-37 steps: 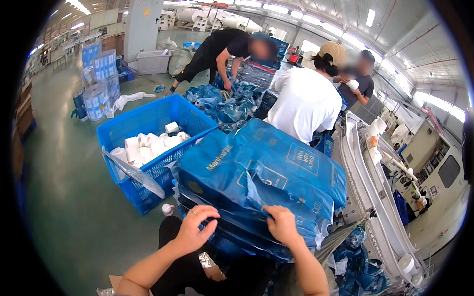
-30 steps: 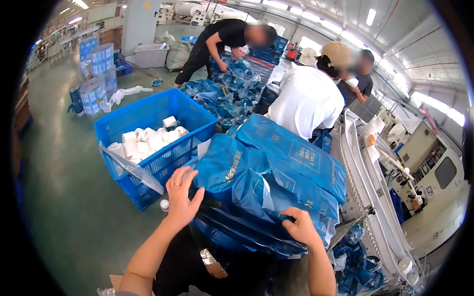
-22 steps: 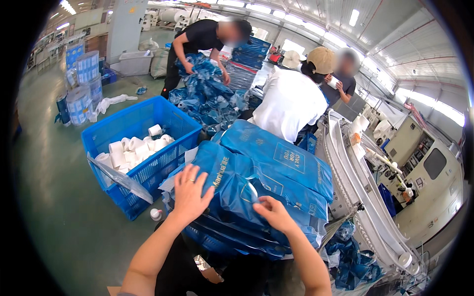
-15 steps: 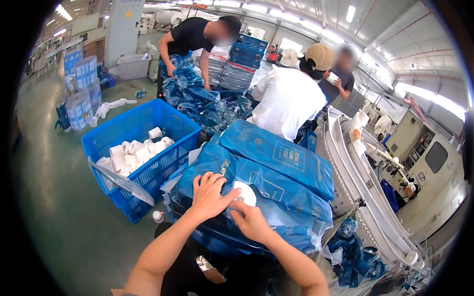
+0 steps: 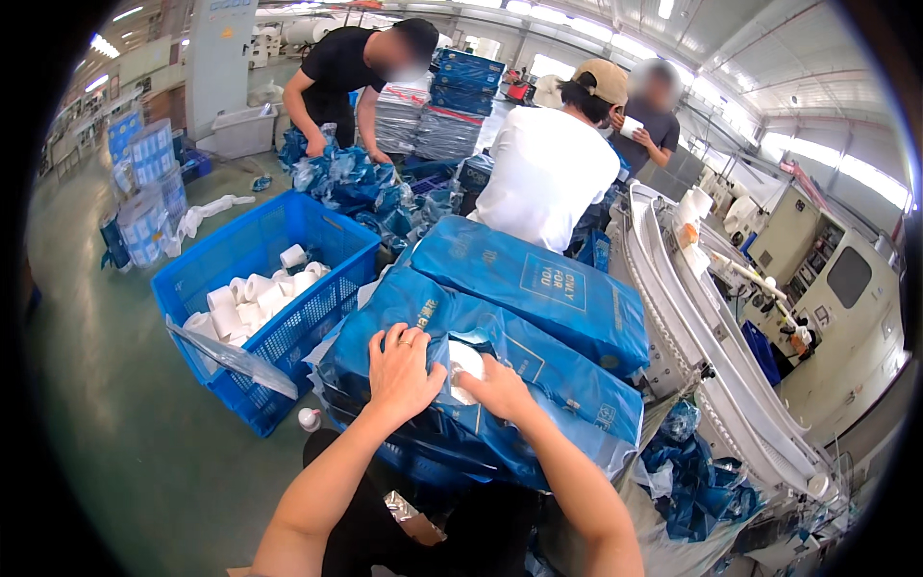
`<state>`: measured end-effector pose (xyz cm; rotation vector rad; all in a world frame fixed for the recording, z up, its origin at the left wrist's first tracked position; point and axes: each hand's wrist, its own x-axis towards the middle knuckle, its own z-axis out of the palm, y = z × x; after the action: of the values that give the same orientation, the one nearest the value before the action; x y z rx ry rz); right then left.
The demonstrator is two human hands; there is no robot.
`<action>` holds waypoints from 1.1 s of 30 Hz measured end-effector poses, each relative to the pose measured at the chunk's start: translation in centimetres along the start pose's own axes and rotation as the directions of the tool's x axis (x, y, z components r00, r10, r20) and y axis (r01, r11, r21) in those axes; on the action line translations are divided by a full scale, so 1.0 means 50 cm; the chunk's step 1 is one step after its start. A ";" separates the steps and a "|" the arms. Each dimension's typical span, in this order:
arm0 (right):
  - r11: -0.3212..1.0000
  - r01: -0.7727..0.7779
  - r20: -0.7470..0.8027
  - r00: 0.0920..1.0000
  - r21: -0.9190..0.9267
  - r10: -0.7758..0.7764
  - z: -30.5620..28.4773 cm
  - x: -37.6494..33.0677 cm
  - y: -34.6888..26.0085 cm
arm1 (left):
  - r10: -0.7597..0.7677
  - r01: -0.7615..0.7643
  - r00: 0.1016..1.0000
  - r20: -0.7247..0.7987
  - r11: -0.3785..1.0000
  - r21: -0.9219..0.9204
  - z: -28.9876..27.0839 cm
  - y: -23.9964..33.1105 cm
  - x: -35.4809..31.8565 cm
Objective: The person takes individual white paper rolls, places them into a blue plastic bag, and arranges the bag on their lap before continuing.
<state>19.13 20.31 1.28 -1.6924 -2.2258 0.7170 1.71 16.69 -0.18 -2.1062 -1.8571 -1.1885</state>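
Observation:
In front of me lies a blue plastic-wrapped pack of toilet rolls (image 5: 519, 361), its film torn at the near left part. A white toilet roll (image 5: 467, 362) shows through that tear. My left hand (image 5: 399, 373) rests on the film left of the hole, fingers spread and bent, thumb at the torn edge. On the hole's right side, my right hand (image 5: 500, 387) grips the toilet roll, its thumb against the roll and its fingertips partly hidden. A second blue pack (image 5: 534, 288) lies just beyond, unbroken on its visible side.
A blue crate (image 5: 202, 274) of loose white rolls (image 5: 252, 300) stands left. A small white bottle (image 5: 309, 419) sits on the floor. Crumpled blue film (image 5: 697, 486) lies right, beside a curved conveyor (image 5: 673, 308). Three people work ahead, one handling blue film (image 5: 351, 183).
My right hand has shifted up and right and moved deeper into the tear, onto the toilet roll. The hole looks wider. My left hand stays on the film. The view has shifted slightly.

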 end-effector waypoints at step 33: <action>0.378 -0.278 0.133 0.921 0.883 0.366 0.091 -0.551 0.190 | 0.069 0.793 0.500 0.863 0.364 -0.488 0.047 0.177 -0.408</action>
<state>32.82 -5.04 -5.04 -1.4582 -0.9823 1.5332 11.46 -0.71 -10.27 -3.2659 -2.6968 -1.8532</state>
